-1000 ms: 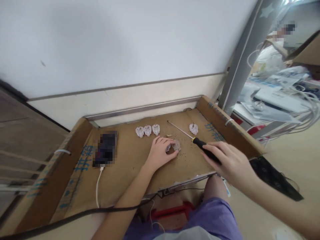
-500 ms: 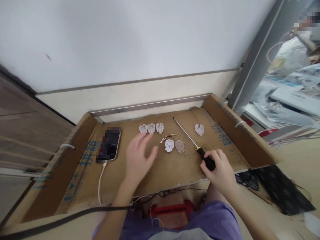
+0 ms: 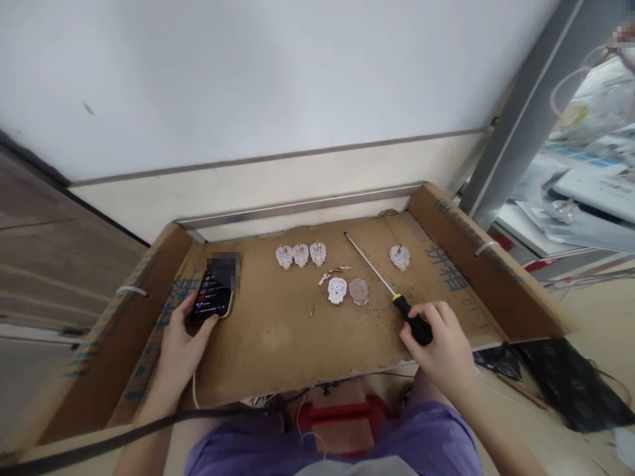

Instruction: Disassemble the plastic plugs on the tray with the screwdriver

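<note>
Gripping screwdriver [image 3: 383, 282] by its black handle, right hand [image 3: 441, 344] closed tight round it at near right of tabletop [image 3: 278, 337], shaft lying flat and pointing up-left toward the back edge; left hand [image 3: 181, 347] at near left, thumb and fingers pinched on near end of phone [image 3: 214, 301], which lies flat with screen lit, white cable [image 3: 194, 390] running off its near end; between the hands two plug halves [image 3: 337, 289] side by side, just left of shaft; brass pins [image 3: 338, 270] just behind them; three plugs [image 3: 300, 254] in a row further back; single plug [image 3: 399, 257] right of shaft, apart from rest
</note>
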Motion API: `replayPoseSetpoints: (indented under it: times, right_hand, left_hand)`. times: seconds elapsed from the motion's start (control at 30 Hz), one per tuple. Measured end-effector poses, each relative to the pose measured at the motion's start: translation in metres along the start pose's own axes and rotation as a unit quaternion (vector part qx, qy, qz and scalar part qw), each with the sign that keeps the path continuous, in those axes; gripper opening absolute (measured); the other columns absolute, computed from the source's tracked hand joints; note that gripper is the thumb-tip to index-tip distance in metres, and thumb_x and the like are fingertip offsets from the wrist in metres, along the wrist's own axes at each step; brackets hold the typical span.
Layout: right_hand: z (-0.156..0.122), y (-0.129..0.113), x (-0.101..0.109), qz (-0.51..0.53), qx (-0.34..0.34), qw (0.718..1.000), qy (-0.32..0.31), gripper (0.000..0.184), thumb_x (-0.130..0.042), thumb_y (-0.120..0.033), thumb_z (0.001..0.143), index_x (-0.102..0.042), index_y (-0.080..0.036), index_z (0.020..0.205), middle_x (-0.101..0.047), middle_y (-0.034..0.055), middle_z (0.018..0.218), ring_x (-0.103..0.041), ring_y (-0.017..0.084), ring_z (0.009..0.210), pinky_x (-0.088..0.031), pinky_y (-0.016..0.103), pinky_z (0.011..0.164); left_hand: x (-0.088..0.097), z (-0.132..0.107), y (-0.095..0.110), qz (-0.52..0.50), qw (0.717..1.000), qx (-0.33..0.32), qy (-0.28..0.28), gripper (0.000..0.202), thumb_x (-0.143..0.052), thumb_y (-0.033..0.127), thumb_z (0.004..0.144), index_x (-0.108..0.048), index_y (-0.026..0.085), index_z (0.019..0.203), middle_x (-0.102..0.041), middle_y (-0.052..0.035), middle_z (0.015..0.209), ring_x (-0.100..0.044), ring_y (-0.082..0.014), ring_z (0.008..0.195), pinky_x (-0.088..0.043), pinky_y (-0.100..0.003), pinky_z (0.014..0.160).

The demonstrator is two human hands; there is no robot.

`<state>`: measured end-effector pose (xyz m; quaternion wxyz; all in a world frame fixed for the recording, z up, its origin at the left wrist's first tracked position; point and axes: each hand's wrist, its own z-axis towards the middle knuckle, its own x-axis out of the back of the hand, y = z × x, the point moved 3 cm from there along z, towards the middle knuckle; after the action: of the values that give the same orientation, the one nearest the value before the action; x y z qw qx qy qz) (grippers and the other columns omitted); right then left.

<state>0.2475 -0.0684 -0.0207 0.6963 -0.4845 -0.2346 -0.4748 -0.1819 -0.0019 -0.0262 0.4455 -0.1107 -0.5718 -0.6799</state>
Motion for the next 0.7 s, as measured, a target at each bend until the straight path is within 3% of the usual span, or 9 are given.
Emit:
replayPoseSetpoints:
  times: [0.1,0.2,0.33,0.43,0.6,0.7]
  right_hand:
    - [0.000,0.001,0.000,0.000,0.000,1.000,-0.007,0.011,-0.052,-0.025,0.077,-0.049,-0.021,0.087,-0.051,0.0031,0.090,-0.051,0.015,0.086,-0.040,0.026,0.072]
    - [0.000,0.001,-0.001,-0.001,0.001,1.000,-0.008,0.012,-0.052,-0.025,0.078,-0.050,-0.021,0.089,-0.051,0.0023,0.090,-0.051,0.014,0.086,-0.040,0.025,0.072]
    - [0.000,0.001,-0.001,0.000,0.002,1.000,-0.003,0.011,-0.052,-0.025,0.077,-0.049,-0.021,0.087,-0.051,0.0026,0.089,-0.050,0.015,0.085,-0.040,0.026,0.073]
    - [0.000,0.000,0.000,-0.001,0.001,1.000,0.002,0.010,-0.051,-0.025,0.077,-0.050,-0.021,0.086,-0.051,0.0030,0.089,-0.050,0.015,0.085,-0.040,0.027,0.073]
    - [0.000,0.000,0.000,-0.003,0.003,1.000,-0.001,0.011,-0.052,-0.025,0.077,-0.049,-0.021,0.087,-0.051,0.0027,0.089,-0.051,0.015,0.084,-0.040,0.026,0.072]
    - [0.000,0.000,0.000,-0.003,0.009,1.000,0.003,0.011,-0.051,-0.025,0.077,-0.049,-0.021,0.087,-0.051,0.0026,0.089,-0.051,0.015,0.085,-0.041,0.026,0.072]
  left_hand:
    - [0.005,0.003,0.007,-0.073,0.994,0.076,0.039,0.050,-0.058,0.034,0.076,-0.047,0.018,0.122,-0.053,-0.0099,0.130,-0.051,-0.0245,0.119,-0.039,-0.044,0.103]
    - [0.008,0.009,0.014,-0.091,0.988,0.109,0.060,0.048,-0.058,0.032,0.074,-0.050,0.018,0.119,-0.054,-0.0094,0.127,-0.053,-0.0247,0.115,-0.041,-0.045,0.100]
    - [0.005,0.013,0.014,-0.066,0.994,0.085,-0.004,0.062,-0.065,0.026,0.066,-0.046,0.016,0.125,-0.050,-0.0133,0.131,-0.048,-0.0285,0.120,-0.037,-0.048,0.104]
    - [0.003,0.011,0.013,-0.044,0.997,0.044,-0.036,0.063,-0.066,0.026,0.067,-0.045,0.018,0.126,-0.051,-0.0111,0.131,-0.049,-0.0278,0.119,-0.037,-0.048,0.104]
    - [0.007,0.015,0.015,-0.076,0.993,0.067,0.055,0.051,-0.060,0.032,0.074,-0.048,0.020,0.122,-0.054,-0.0086,0.127,-0.050,-0.0240,0.118,-0.041,-0.042,0.101]
    - [0.007,0.022,0.018,-0.092,0.991,0.069,0.074,0.048,-0.060,0.030,0.073,-0.050,0.019,0.119,-0.056,-0.0076,0.122,-0.051,-0.0232,0.116,-0.043,-0.041,0.100]
